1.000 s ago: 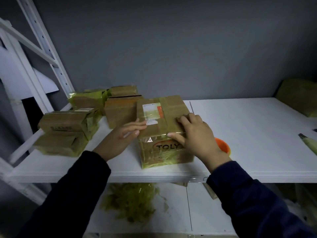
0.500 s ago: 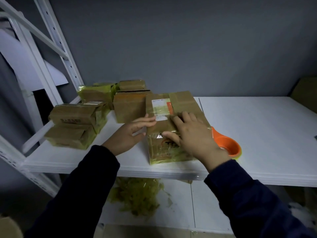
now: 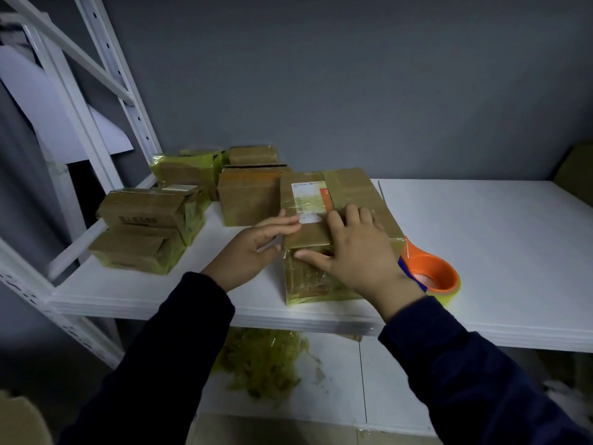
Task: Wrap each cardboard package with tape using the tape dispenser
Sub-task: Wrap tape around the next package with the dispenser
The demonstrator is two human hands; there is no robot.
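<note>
While it sits near the front edge of the white shelf [image 3: 481, 252], the cardboard package [image 3: 345, 195] has shiny yellow tape on its front and a white label on top. The right hand [image 3: 359, 252] lies flat on its top, fingers straight and spread, thumb down over the front edge. The left hand [image 3: 253, 248] touches the package's left side with straight fingers and grips nothing. Just right of the package, behind the right wrist, lies the orange tape dispenser [image 3: 433, 274]. More taped boxes [image 3: 150, 220] are piled to the left and behind. Crumpled yellow tape [image 3: 263, 364] lies on the lower shelf.
</note>
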